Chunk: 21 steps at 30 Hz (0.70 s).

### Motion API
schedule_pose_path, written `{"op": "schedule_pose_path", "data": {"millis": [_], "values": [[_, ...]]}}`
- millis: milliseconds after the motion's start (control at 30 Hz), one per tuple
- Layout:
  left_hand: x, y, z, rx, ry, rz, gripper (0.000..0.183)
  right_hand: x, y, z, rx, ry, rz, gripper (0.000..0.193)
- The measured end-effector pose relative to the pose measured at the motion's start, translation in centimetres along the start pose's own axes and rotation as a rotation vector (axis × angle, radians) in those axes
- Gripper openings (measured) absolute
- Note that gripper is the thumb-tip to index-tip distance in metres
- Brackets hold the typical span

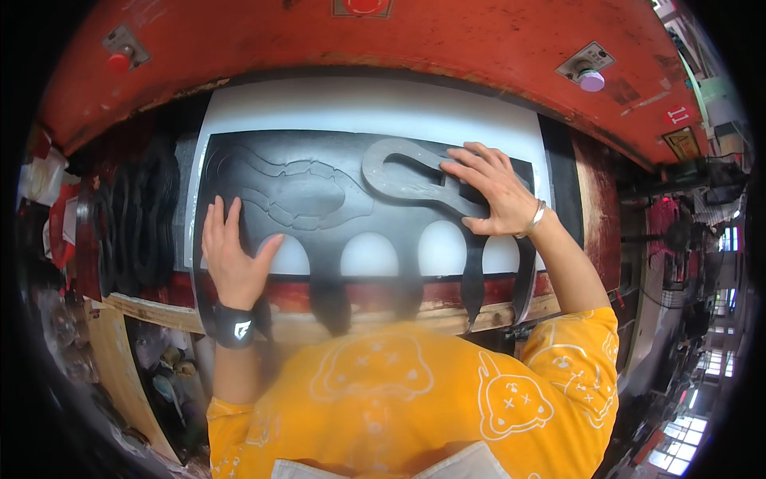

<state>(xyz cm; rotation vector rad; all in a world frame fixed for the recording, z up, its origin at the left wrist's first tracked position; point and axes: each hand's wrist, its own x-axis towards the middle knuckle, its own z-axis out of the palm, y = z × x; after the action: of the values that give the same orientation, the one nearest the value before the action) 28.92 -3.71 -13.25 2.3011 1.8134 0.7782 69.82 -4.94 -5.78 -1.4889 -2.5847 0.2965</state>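
Note:
A black rubber-like sheet [391,227] lies on a white board [359,112], with cut outlines on its left part and rounded cut-outs along its near edge. A grey, loop-shaped cutting die [381,177] rests flat on the sheet's right half. My right hand [496,190] grips this die across its right end, fingers at the far side and thumb at the near side; the palm hides that end. At the sheet's left near corner, my left hand [237,251] lies palm down with fingers stretched and thumb apart, holding nothing.
A red press [319,40] spans the far side, bearing a red button [120,62] and a pale purple button [591,80]. Several black cut pieces [144,215] are stacked at the left. Strips of the sheet hang over the wooden near edge [159,314].

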Motion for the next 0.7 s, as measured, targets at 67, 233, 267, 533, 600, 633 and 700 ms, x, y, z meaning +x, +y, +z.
{"op": "schedule_pose_path", "data": {"millis": [67, 233, 267, 533, 600, 633, 700], "values": [[0.3, 0.5, -0.4, -0.023, 0.028, 0.044, 0.06, -0.7, 0.4, -0.9, -0.064, 0.071, 0.039, 0.081], [-1.3, 4.1, -1.6, -0.735, -0.31, -0.041, 0.027, -3.3, 3.8, -2.1, 0.03, 0.702, 0.37, 0.053], [-1.5, 5.1, -1.1, -0.781, -0.321, 0.06, 0.023, -3.5, 4.6, -1.9, 0.024, 0.868, 0.461, 0.044], [1.2, 7.2, 4.9, -0.621, -0.085, 0.237, 0.013, 3.0, 9.6, -6.2, -0.151, 1.528, 0.479, 0.068], [2.6, 7.2, 5.5, -0.499, -0.02, 0.224, 0.012, 5.9, 10.8, -7.6, -0.198, 1.521, 0.448, 0.073], [3.3, 7.3, 5.6, -0.444, -0.02, 0.186, 0.011, 6.9, 11.1, -7.6, -0.283, 1.448, 0.639, 0.075], [5.0, 7.4, 5.8, -0.398, -0.002, 0.157, 0.014, 6.9, 11.9, -7.3, -0.241, 1.503, 0.569, 0.075]]}}
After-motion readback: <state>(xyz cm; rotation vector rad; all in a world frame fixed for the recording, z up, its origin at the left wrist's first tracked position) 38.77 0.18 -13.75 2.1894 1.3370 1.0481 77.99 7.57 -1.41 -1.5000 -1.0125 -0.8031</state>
